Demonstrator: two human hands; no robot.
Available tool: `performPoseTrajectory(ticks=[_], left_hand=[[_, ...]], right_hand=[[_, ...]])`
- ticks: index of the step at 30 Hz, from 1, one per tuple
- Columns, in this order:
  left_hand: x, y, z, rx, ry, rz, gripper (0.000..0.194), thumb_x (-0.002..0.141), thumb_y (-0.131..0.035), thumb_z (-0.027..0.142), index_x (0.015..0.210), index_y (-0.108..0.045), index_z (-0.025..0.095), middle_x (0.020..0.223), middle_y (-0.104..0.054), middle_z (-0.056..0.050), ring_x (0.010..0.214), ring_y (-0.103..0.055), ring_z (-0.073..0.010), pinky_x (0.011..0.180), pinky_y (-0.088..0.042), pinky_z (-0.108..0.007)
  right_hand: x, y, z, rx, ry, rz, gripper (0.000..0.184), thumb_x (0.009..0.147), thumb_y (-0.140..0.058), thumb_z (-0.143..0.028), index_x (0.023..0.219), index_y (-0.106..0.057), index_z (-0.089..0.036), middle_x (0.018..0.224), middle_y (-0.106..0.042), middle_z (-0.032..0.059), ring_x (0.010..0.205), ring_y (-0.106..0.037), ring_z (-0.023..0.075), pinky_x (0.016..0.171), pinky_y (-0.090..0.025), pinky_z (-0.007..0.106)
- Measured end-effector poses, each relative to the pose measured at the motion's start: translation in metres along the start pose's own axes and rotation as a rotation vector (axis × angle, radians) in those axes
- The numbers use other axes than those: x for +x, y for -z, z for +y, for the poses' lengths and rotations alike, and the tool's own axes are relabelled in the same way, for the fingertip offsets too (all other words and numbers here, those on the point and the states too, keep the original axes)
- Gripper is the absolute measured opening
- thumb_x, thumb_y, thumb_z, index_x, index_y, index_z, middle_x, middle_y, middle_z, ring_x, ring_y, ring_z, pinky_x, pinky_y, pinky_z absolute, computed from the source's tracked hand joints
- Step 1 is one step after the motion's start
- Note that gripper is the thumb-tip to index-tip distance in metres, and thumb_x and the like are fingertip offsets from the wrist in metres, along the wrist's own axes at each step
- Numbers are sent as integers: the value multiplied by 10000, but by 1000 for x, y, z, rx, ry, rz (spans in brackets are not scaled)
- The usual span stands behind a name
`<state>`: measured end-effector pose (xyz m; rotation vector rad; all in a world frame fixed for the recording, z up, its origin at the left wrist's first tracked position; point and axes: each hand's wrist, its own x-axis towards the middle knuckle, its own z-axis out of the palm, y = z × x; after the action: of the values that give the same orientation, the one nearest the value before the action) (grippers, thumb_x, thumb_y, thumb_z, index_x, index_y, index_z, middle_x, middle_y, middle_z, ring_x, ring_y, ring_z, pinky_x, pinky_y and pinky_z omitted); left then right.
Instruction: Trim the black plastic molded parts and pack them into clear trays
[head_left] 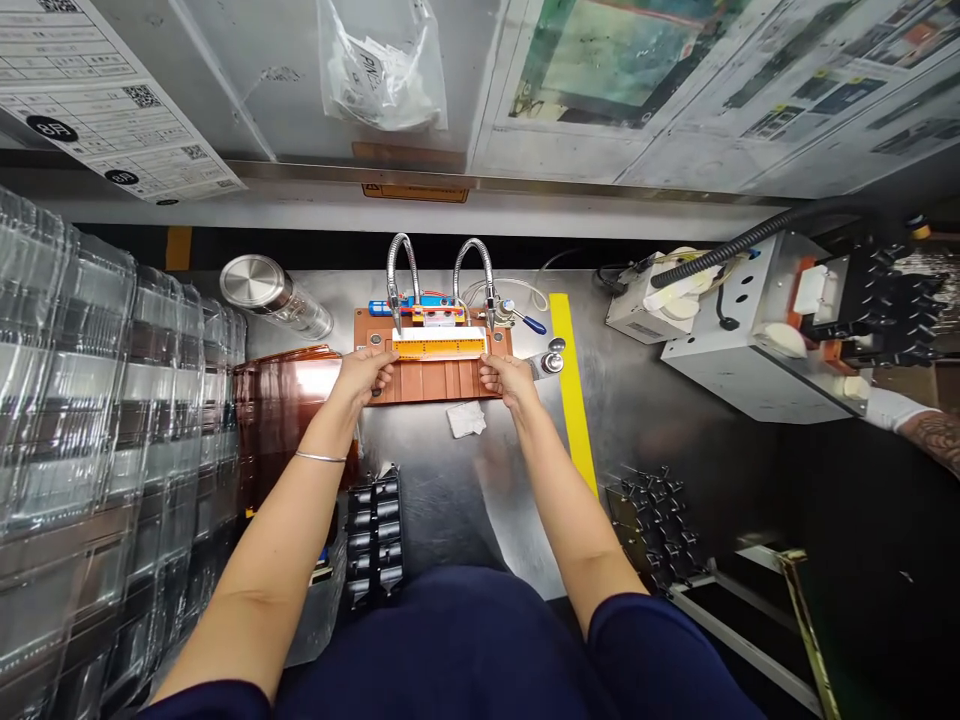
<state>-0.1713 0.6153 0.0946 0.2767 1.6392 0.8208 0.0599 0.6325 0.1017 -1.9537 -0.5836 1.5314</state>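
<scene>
An orange flexible strip with rows of small marks (pixel 440 349) lies across the upper part of a reddish-brown fixture (pixel 424 387), with a white band along its far edge. My left hand (pixel 366 374) pinches the strip's left end between thumb and finger. At the opposite end, the fingers of my right hand (pixel 510 378) are closed on the strip's right corner. Two bendable metal tubes (pixel 403 242) arch over the fixture and point down near the strip's far edge. A toggle clamp with a blue handle (pixel 532 323) sits at the fixture's back right.
Stacked clear plastic trays (pixel 67 430) rise at my left, beside amber sheets (pixel 277 400) and a steel-lidded bottle (pixel 259 285). A folded white wipe (pixel 466 419) lies before the fixture. Yellow tape (pixel 571 400) and a white machine (pixel 765 330) are rightward; a co-worker's gloved hand (pixel 892 408) is beyond.
</scene>
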Motion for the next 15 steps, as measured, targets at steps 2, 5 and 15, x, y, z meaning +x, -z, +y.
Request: performPoseTrajectory(ticks=[2,5,15], left_hand=[[0,8,0,-32,43,-85,143,717,-707,116,634,-591,107,504,-615,-12,398,-535,-63,391,-427,-140],[-6,21,-6,-101,11,-165,44,747,-692,91,759,-651,94,647,-681,-36,499,-610,-69,476,-493,-149],[-65,45,-38,-142,-155,-129,119,777,-664,227,764,-606,124,681,-664,-22,493,-574,-69,479,-493,-179]], right_hand=[[-9,5,7,-41,38,-5,155,746,-678,-240,703,-547,-169,557,-623,-3,430,-541,77,402,-444,178],[-47,-1,43,-117,100,-42,202,736,-681,-305,867,-564,-204,690,-659,3,492,-574,112,441,-471,232],[-168,-44,207,-861,259,-488,490,630,-703,-456,1081,-597,-297,1050,-693,9,967,-659,276,827,-531,430]])
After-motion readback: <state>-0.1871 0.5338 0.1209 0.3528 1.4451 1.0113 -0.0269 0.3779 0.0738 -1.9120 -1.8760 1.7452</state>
